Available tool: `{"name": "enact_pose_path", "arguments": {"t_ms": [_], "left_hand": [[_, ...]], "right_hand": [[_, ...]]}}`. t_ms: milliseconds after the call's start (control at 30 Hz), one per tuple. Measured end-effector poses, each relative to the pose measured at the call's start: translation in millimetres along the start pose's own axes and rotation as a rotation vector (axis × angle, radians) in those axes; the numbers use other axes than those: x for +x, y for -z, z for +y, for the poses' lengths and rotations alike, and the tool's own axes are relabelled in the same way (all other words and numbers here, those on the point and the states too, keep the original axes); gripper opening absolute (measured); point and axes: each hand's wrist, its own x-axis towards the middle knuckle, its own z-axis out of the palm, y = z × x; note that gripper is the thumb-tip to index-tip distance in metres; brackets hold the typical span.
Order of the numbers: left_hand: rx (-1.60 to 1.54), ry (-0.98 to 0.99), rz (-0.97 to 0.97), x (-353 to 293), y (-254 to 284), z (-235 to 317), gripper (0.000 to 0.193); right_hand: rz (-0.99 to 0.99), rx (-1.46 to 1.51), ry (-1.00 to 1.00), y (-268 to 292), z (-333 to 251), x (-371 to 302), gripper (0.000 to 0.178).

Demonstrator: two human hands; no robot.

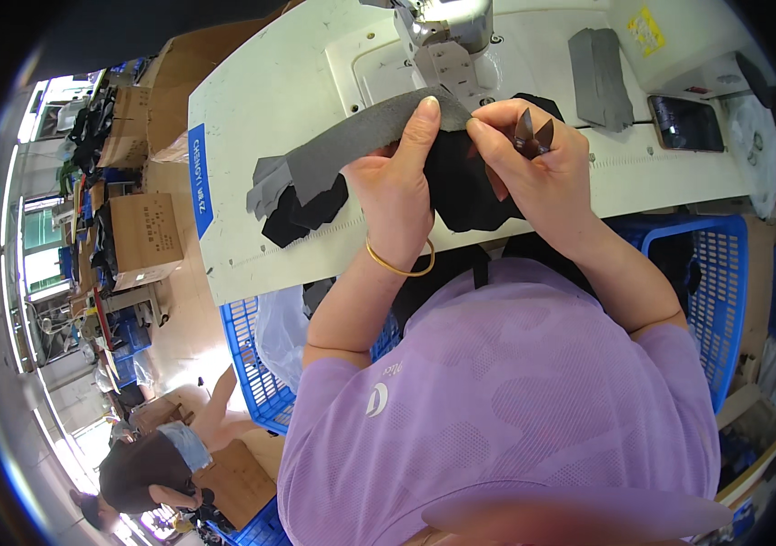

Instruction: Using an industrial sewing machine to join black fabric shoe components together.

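My left hand (395, 177) grips a stack of grey fabric strips (342, 146), thumb on top, with the layered ends fanning out to the left. At the strip's right end, the fingers of my right hand (541, 177) pinch its edge. A pair of dark thread snips (534, 136) is tucked in that same hand, its two pointed blades sticking up. Black fabric pieces (465, 196) hang below and between my hands, and another black piece (302, 214) lies under the strips' left ends. Just beyond my hands stands the sewing machine (452, 59).
Another stack of grey strips (599, 77) lies on the white table (251, 118), beside a phone (686, 124) at the right. Blue baskets (725, 300) flank me below the table edge. Cardboard boxes (144, 238) stand at the left, and another person (147, 469) is at lower left.
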Motion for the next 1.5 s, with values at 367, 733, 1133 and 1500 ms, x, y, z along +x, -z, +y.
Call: {"name": "enact_pose_path", "arguments": {"t_ms": [367, 733, 1133, 1500], "left_hand": [[-0.002, 0.148, -0.017, 46.2, -7.5, 30.8, 0.016], [-0.028, 0.253, -0.083, 73.6, -17.1, 50.9, 0.012], [0.013, 0.206, -0.123, 81.9, -10.0, 45.2, 0.011], [0.116, 0.268, -0.311, 94.0, 7.5, 52.0, 0.015]], "right_hand": [[0.023, 0.1, 0.007, -11.4, -12.0, 38.9, 0.014], [0.049, 0.184, 0.048, -14.8, -14.9, 57.8, 0.012], [0.042, 0.199, 0.03, -15.4, -15.1, 57.4, 0.013], [0.076, 0.154, 0.045, -21.4, -12.7, 58.8, 0.018]]}}
